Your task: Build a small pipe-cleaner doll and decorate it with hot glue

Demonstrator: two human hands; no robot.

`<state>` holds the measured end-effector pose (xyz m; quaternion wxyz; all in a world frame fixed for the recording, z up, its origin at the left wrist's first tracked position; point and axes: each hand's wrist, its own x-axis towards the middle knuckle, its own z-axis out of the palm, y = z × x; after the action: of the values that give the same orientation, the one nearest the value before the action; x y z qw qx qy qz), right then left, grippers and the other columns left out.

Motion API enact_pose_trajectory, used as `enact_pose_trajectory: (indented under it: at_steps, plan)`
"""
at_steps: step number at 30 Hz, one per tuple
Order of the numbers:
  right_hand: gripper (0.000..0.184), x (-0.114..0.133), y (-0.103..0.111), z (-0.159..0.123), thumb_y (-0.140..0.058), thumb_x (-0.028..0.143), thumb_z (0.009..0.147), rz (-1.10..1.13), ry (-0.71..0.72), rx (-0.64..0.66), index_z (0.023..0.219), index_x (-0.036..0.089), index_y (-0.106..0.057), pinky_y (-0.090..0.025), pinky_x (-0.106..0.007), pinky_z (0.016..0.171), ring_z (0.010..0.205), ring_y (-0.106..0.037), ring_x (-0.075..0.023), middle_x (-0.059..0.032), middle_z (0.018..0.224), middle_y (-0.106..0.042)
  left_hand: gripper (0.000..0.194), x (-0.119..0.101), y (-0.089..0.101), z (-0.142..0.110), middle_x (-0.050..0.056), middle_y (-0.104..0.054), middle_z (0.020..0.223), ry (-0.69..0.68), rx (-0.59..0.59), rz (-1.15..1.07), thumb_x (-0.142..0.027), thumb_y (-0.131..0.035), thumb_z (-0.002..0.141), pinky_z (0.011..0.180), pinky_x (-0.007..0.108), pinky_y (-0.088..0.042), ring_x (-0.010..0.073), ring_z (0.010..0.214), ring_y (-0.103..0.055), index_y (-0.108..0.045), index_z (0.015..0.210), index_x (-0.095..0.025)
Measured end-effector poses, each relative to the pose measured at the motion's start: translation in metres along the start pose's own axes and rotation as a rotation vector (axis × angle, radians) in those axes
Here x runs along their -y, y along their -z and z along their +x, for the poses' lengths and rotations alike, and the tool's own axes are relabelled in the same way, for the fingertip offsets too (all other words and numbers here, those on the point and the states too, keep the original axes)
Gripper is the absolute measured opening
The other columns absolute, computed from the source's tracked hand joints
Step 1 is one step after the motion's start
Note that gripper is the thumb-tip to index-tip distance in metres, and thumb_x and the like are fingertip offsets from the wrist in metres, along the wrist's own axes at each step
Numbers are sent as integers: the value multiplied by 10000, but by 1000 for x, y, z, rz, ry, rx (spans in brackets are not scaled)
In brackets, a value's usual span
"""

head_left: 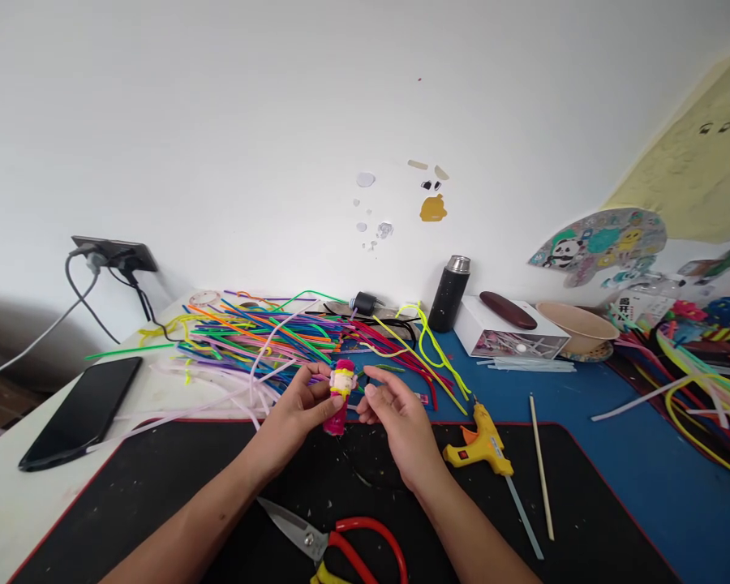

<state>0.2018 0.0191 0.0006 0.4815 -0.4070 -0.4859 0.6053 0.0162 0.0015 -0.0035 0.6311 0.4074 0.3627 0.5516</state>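
In the head view, the left hand point(301, 407) is closing fingers and thumb around the figure point(342, 385), holding it upright. The right hand point(397, 414) is hovering just right of it, half curled, apparently empty. Scissors point(332, 542) are lying below both hands; the glue gun point(480, 444) is resting right of the right hand.

A dark phone point(82, 415) lies at left; beyond it, cords run from a wall outlet point(110, 250). On the far side—left to right—stand a black flask point(448, 298), a white box point(470, 326) topped by a brown case point(508, 310), and a bowl point(577, 326).
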Motion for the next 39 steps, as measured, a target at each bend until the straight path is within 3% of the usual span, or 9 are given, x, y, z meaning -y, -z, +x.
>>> enact_pose_trajectory:
  at_steps: [4,9,15,22,39]
  plan:
    - [724,-2,0,0,-838,679,807,19,2,-5,1297,160,-721,-538,-332,710,697,-671,-181,-29,761,-753,514,2,2,0,22,-792,959,20,6,17,-387,-927,811,698,253,-518,166,792,-722,-544,1114,-227]
    - [699,-2,0,1,-845,676,804,31,-4,2,1272,170,-736,-536,-330,705,700,-675,-182,-24,753,-746,491,1,2,1,20,-763,1039,-26,-41,47,-395,-955,772,811,272,-545,173,930,-700,-605,1072,-226]
    - [698,-3,0,1,-841,679,807,41,1,6,1263,162,-730,-531,-326,696,688,-667,-174,-24,757,-747,512,4,2,2,14,-712,1043,-46,-88,100,-405,-949,766,700,268,-538,168,848,-674,-598,1097,-235]
    - [720,-2,-1,0,-843,699,785,42,3,6,1245,158,-722,-532,-334,686,674,-672,-183,-23,745,-745,615,4,2,1,23,-733,1073,-58,-63,145,-398,-915,806,757,302,-558,189,902,-709,-508,1248,-268]
    - [711,3,-2,-1,-840,694,787,34,-17,18,1237,156,-720,-514,-328,689,680,-669,-180,-22,740,-745,491,3,1,0,7,-719,1033,-56,-44,180,-430,-905,823,799,293,-565,166,888,-691,-622,1189,-264]
